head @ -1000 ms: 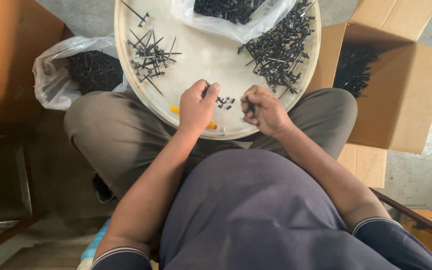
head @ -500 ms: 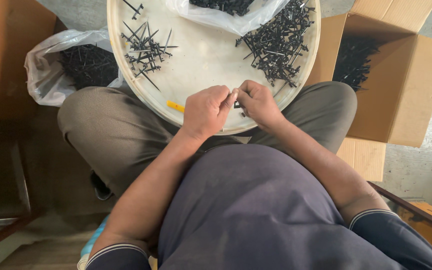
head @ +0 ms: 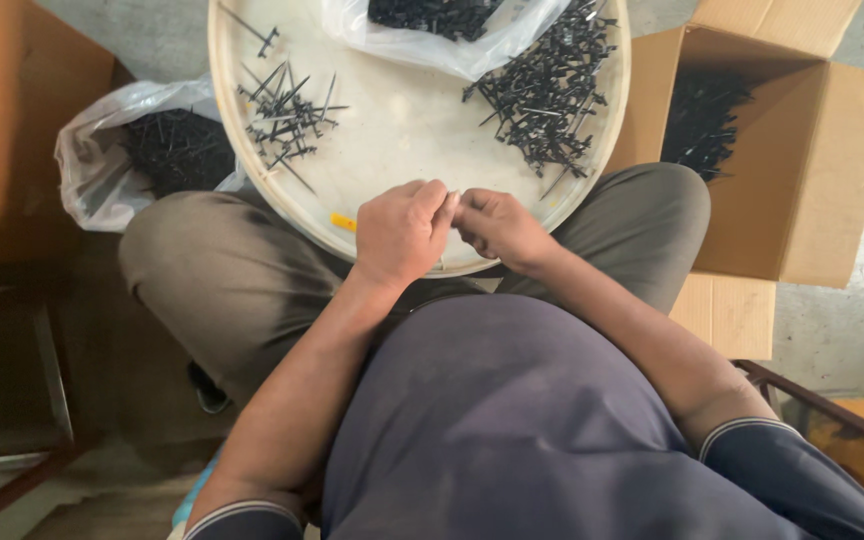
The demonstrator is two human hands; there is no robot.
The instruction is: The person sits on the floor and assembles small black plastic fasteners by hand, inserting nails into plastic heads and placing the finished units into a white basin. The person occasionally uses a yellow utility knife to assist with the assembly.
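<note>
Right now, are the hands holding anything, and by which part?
Cannot tell. The left hand and right hand meet fingertip to fingertip over the near rim of the round tray, and the fingers hide whatever is pinched between them.

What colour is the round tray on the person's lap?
Cream-white round tray, seen from the head camera.

An open brown cardboard box (head: 802, 150) stands at the right, beside the person's knee; its flaps are up and dark metal pieces lie inside. A clear plastic bag (head: 452, 35) with dark pieces lies at the far edge of the round tray. A second, whitish plastic bag (head: 102, 160), also with dark pieces, stands on the floor at the left. A small yellow label (head: 343, 222) sits on the tray's near rim.
</note>
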